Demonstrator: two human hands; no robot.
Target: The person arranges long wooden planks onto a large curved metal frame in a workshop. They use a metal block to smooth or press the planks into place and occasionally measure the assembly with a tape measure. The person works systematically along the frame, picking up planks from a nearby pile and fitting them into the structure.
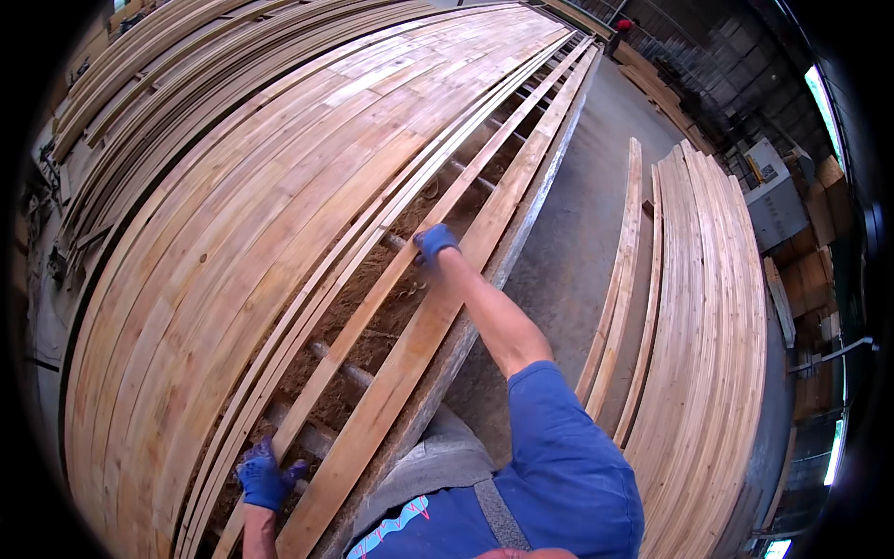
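Find narrow plank [340, 352] lying lengthwise over crossbars [357, 374], between pair of thin strips [321, 312] on its left and wide plank [419, 331] on its right. Note right hand [435, 245], blue-gloved, far forward, fingers curled closed around narrow plank. Note left hand [264, 477], likewise gloved, toward near end of same plank, thumb spread away from fingers; cannot tell how firmly pressed or gripped. Record hands as well apart from each other. See loose brown matter [407, 293] in gaps around crossbars. See wide plank running alongside worn, pale edge rail [529, 219], slanting, like narrow plank, toward upper right. To the left, see broad layer of boards [261, 205] laid side by side, and beyond it stacked timber strips [140, 130]. To the right, see grey floor [568, 214] bearing large pile of boards [698, 326], with loose planks [619, 279] just beside it. Farther off, log pale grey cabinet [780, 210]. At lower edge, note blue shirt [573, 466] and grey apron [447, 466].
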